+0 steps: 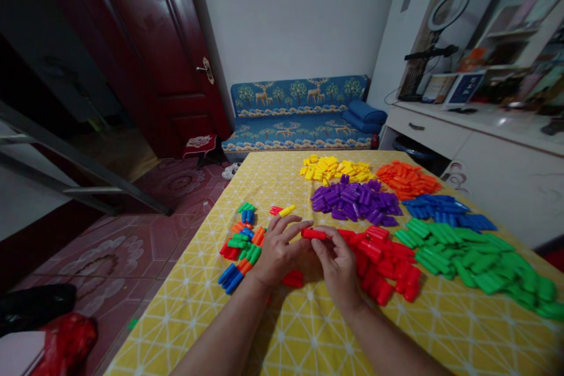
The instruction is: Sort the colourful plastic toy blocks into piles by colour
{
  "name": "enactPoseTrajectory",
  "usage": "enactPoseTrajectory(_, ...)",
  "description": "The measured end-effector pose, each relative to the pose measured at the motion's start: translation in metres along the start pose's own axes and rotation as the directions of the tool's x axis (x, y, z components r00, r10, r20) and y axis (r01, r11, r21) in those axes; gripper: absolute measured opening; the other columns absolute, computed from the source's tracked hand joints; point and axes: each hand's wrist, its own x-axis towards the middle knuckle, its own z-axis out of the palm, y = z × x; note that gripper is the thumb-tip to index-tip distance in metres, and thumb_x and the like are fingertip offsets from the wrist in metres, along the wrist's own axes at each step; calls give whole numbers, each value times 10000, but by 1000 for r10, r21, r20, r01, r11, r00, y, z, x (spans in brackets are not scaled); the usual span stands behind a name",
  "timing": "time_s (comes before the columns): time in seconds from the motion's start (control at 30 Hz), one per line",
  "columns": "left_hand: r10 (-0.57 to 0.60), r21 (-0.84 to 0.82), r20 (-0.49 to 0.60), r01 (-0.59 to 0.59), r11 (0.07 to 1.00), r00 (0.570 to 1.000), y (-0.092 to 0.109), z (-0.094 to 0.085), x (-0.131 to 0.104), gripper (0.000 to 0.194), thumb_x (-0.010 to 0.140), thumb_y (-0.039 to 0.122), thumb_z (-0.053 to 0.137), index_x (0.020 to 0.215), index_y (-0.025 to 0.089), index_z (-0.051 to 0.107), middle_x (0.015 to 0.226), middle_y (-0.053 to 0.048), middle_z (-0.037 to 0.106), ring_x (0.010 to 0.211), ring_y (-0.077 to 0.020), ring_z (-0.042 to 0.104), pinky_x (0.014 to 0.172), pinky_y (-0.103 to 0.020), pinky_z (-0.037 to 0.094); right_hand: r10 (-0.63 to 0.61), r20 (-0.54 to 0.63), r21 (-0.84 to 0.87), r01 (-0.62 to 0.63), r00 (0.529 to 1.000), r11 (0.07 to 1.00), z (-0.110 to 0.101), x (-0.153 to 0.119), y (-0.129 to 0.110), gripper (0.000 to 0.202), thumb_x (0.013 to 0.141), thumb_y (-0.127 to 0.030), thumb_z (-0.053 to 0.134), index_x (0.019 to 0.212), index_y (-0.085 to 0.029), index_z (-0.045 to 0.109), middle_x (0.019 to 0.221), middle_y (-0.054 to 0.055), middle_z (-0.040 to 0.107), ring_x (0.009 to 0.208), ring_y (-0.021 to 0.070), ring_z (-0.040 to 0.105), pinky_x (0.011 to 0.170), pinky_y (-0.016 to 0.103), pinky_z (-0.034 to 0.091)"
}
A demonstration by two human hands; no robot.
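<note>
In front of me, a small red plastic tube-shaped block [314, 234] is held over the table between both hands. My right hand [338, 261] pinches its right end with thumb and index finger. The thumb and index finger of my left hand [278, 249] close around its left end, while the other fingers are raised. A yellow block [287, 210] and a small red block [275, 210] are just beyond my left fingers. Below my left palm lies another red block [293, 278], partly hidden. The red pile [388, 261] sits right beside my right hand.
Mixed-colour joined blocks [242, 241] lie on the left of the yellow patterned tablecloth [194, 311]. Further piles are yellow [335, 170], purple [355, 198], orange [408, 180], blue [445, 211] and green [480, 258]. A blue sofa [299, 117] stands behind; a white cabinet [493, 158] is at right.
</note>
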Motion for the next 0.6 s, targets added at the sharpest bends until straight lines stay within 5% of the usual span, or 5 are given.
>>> enactPoseTrajectory(0.17,-179,-106,-114,167,980,977,-8,1,5,228,894,119,521,973,241,697,1033,-34,736,1076,-217,579,962,-414,412,163,-90,84,-156,982,984,-4,-1,-1,276,878,-462,602,930,-191,592,598,-28,609,556,126,573,568,234,485)
enactPoseTrajectory(0.37,-312,-71,-103,305,950,945,-17,7,5,191,881,145,552,969,224,702,942,-42,734,969,-219,604,898,-401,428,174,-76,144,-162,982,976,-13,11,-18,319,851,-477,627,996,-196,582,670,-22,631,534,110,563,522,222,470)
enactPoseTrajectory(0.5,-346,-44,-82,344,938,935,-20,10,2,171,873,161,570,946,225,711,929,-39,735,951,-224,611,886,-408,425,137,-130,-2,-138,982,990,-54,32,-28,366,822,-478,643,1057,-202,594,833,23,694,595,129,600,528,238,488)
enactPoseTrajectory(0.6,-364,-57,-64,361,931,929,-24,13,1,176,865,147,569,927,219,718,916,-41,735,930,-222,619,860,-394,434,104,-61,-250,-116,993,961,-96,42,-20,316,809,-457,642,976,-189,637,843,51,714,730,184,655,616,272,512)
